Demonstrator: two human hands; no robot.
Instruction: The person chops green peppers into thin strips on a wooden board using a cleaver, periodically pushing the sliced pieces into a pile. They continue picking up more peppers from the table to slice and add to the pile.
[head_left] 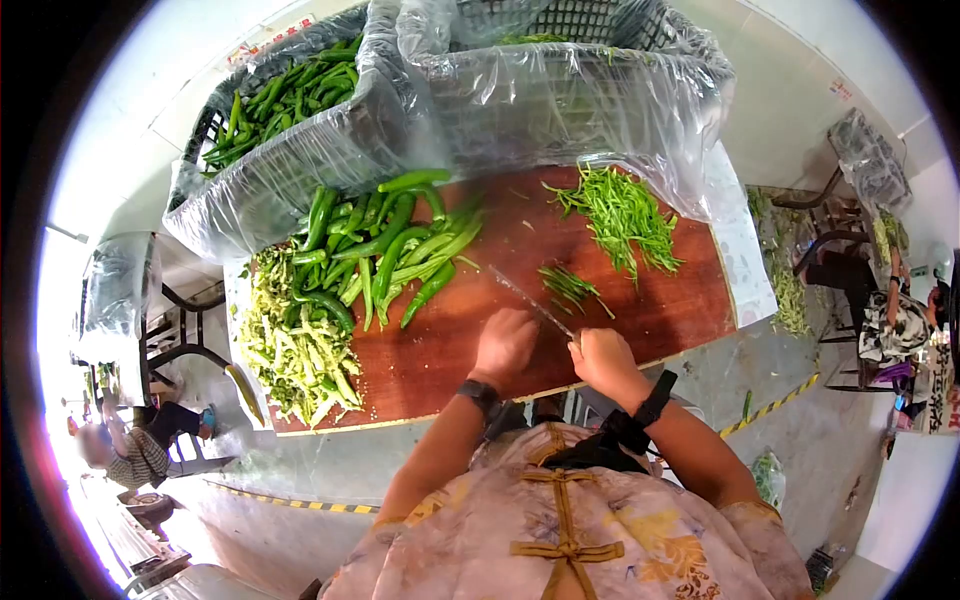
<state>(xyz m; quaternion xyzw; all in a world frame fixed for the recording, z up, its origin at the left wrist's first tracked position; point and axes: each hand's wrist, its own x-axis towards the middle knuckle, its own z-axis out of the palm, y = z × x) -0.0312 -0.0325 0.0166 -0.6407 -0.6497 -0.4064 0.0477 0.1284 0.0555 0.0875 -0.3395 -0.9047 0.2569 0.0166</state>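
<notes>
My right hand (605, 362) is wrapped round the handle of a knife (530, 303), whose thin blade points up and left over the red-brown board (640, 320). Just left of the blade, my left hand (505, 345) is curled low over the board; its fingertips are hidden, so what they hold, if anything, does not show. A small bunch of cut green strips (570, 287) lies right of the blade, and a larger heap of green strips (625, 220) behind it. Whole and split green peppers (385, 245) are piled on the left, beside pale seedy pepper cores (290, 350).
Behind the board stand a plastic-lined crate of green peppers (300, 95) and another lined crate (570, 100) with some green strips inside. One person (130, 440) sits far left, another (890, 320) far right. Dark chairs (185, 330) flank the board.
</notes>
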